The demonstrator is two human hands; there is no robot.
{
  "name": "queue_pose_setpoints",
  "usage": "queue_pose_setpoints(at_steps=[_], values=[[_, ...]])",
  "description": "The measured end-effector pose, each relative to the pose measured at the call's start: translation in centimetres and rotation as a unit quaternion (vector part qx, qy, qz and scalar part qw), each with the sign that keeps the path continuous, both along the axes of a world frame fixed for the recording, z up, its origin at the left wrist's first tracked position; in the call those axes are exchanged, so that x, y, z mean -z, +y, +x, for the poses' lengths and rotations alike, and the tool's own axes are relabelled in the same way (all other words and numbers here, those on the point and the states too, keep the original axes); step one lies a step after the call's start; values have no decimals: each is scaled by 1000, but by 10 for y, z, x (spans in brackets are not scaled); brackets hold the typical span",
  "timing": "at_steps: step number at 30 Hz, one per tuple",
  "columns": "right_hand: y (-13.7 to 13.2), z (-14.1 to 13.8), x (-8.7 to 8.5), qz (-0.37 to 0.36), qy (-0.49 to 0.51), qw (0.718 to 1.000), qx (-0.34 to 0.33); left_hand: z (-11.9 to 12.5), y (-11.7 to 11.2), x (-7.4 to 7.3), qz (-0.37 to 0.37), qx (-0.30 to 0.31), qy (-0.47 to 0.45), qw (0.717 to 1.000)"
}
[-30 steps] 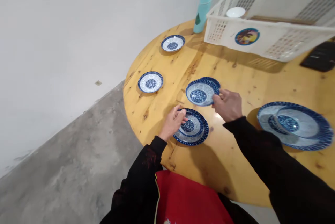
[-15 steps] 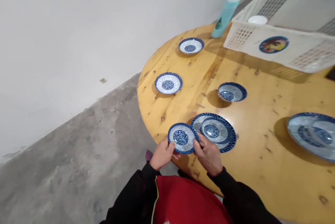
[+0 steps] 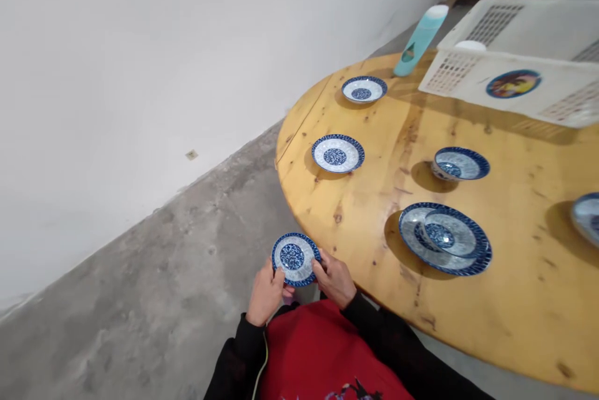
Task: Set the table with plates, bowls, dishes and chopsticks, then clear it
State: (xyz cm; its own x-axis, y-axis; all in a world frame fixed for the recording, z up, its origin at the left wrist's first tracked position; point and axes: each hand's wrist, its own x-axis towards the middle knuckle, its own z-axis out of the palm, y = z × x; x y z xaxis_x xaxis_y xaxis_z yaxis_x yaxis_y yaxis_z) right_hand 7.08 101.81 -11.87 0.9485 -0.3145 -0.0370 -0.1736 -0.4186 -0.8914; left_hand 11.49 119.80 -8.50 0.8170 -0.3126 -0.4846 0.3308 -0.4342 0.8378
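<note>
Between my two hands is a small blue-and-white plate [image 3: 296, 259], held face up beyond the table's edge and above the floor. My left hand [image 3: 267, 291] grips its lower left rim, thumb on top and fingers underneath. At the right rim, my right hand [image 3: 333, 276] pinches it with the thumb over the edge. To the right on the table lies a larger patterned plate [image 3: 477, 261] with a small bowl or dish [image 3: 447, 234] resting in it. A flat patterned plate [image 3: 337, 153] sits farther up, near the table's left edge.
The wooden table [image 3: 384, 200] has a rounded left end. On it stand a shallow dish [image 3: 364, 89], a bowl [image 3: 461, 164], a turquoise bottle [image 3: 421, 41] and a white plastic basket [image 3: 510, 85]. Another dish [image 3: 588, 219] is cut off at right. A white wall [image 3: 163, 63] runs along the left.
Both hands have carried the small plate left, away from the larger plate and off past the table's edge. The view has turned left, so the table's things appear farther right.
</note>
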Motion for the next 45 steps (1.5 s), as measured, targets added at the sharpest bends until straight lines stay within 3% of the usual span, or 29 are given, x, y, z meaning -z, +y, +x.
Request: queue_pose_setpoints(at_steps=[3, 7, 14, 18, 23, 29, 37, 41, 45], values=[[5, 12, -4, 20, 5, 1000, 15, 19, 3, -5, -9, 21, -4, 1000], [0, 30, -10, 47, 21, 996, 67, 56, -10, -13, -17, 67, -13, 998], [-28, 84, -19, 91, -15, 976, 195, 142, -60, -33, -2, 186, -59, 981], [-46, 117, -20, 106, -28, 958, 264, 193, -91, -33, 14, 248, -50, 967], [-68, 148, -22, 163, -13, 927, 338, 247, -130, -32, 34, 346, -91, 933], [-107, 180, -25, 196, 2, 891, 410, 299, -193, -36, 89, 396, -279, 870], [-158, 226, -12, 190, -6, 841, 507, 359, -276, -21, 58, 485, -336, 806], [-163, 241, -4, 193, 15, 807, 559, 383, -306, -6, 27, 540, -320, 778], [-155, 252, 0, 211, 34, 769, 603, 401, -321, 6, 3, 587, -304, 750]])
